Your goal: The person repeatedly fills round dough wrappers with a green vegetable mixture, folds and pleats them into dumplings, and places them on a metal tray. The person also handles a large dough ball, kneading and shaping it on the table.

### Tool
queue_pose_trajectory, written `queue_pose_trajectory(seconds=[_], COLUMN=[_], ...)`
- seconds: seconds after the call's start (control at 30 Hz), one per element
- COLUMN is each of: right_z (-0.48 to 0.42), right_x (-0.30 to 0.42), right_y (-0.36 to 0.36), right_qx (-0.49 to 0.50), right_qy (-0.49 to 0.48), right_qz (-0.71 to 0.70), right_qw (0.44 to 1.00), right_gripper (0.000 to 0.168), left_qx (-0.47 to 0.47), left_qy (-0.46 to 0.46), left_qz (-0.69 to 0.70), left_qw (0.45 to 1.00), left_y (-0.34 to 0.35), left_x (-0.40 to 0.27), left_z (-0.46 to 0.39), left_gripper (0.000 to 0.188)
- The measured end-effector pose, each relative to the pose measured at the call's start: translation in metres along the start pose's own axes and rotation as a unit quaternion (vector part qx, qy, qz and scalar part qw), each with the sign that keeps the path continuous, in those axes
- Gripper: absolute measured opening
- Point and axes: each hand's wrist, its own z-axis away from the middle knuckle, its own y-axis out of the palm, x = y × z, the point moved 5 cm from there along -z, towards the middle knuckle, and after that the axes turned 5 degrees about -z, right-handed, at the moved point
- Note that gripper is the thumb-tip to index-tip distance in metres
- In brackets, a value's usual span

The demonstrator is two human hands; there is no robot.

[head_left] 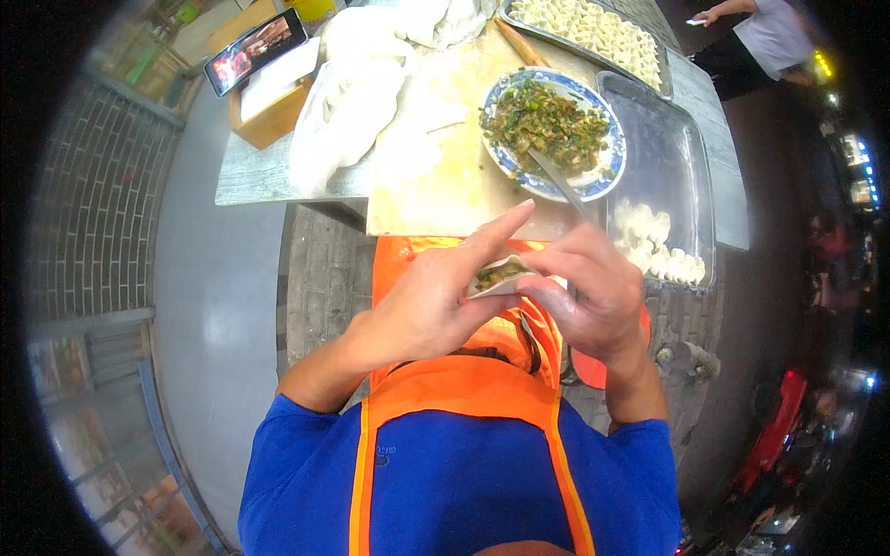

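Above my orange apron, a dumpling wrapper [502, 275] with chopped green filling lies between my two hands. My left hand [438, 292] cradles it, thumb below and index finger stretched out above. My right hand [591, 292] pinches its right edge between thumb and fingers. A metal filling spatula [556, 179] reaches from the bowl towards my right hand; its lower end is hidden there, so I cannot tell if that hand also grips it. The blue-and-white bowl [615, 170] holds chopped green filling [549, 125] and stands on the wooden board [410, 215].
A metal tray [660, 160] at the right holds several folded dumplings [653, 243]. Behind it, another tray is full of dumplings [591, 31]. A rolling pin [520, 43], plastic-covered dough [354, 118] and a phone [256, 52] on a wooden box [271, 118] are farther back. A person [758, 42] stands beyond the table.
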Motion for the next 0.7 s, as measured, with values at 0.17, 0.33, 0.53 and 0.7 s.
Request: queue_pose_trajectory(seconds=[0.17, 0.33, 0.53, 0.7], right_z=[0.0, -0.004, -0.003, 0.003], right_x=[0.0, 0.017, 0.039, 0.035], right_y=[0.005, 0.002, -0.003, 0.001], right_qx=[0.003, 0.007, -0.019, -0.065], right_qy=[0.0, -0.035, -0.065, -0.086], right_qz=[-0.013, -0.013, -0.059, -0.012], right_qw=[1.0, 0.999, 0.996, 0.994], right_gripper=[0.025, 0.025, 0.028, 0.025], left_qx=[0.015, 0.019, -0.011, -0.013], left_qy=[0.0, 0.05, 0.209, 0.203], left_qz=[-0.008, 0.007, 0.137, 0.127], left_qw=[1.0, 0.999, 0.968, 0.971], left_y=[-0.001, 0.001, 0.013, 0.023], left_x=[-0.004, -0.001, 0.002, 0.003], left_z=[0.0, 0.007, -0.003, -0.002], left_gripper=[0.091, 0.095, 0.116, 0.094])
